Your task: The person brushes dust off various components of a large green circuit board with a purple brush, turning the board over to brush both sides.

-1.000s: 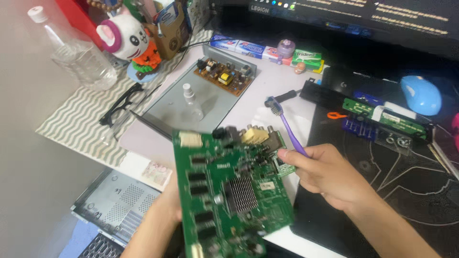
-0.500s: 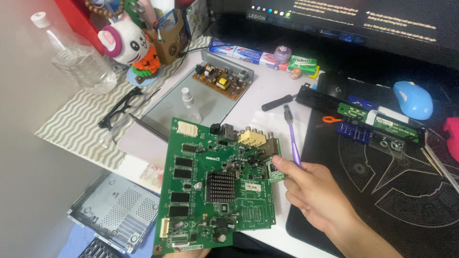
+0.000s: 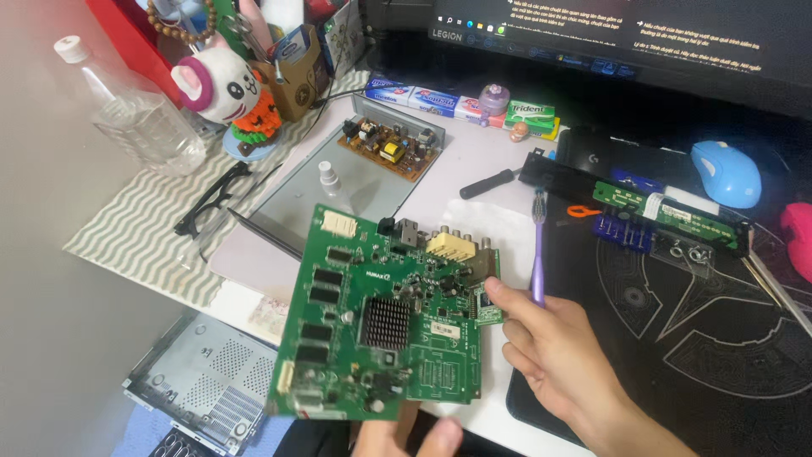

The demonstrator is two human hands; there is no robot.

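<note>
Over a cluttered white desk (image 3: 474, 169), left hand (image 3: 406, 436) grips a green circuit board (image 3: 385, 322); right hand (image 3: 558, 347) grasps a purple toothbrush (image 3: 538, 245).

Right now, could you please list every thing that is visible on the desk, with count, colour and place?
Large circuit board: one, green, front centre, held up.
Toothbrush: one, purple, in the right hand.
Small circuit board: one, brown, on a grey metal tray behind.
Screwdriver: one, black handle, centre of the desk.
Narrow board: one, green, on a black strip at right.
Mouse: one, blue, far right.
Plastic bottle: one, clear, far left.
Glasses: one pair, black, on the striped mat.
Metal case: one, grey, lower left.
Left hand: bottom edge, under the large board.
Right hand: lower right, holding the toothbrush.
</note>
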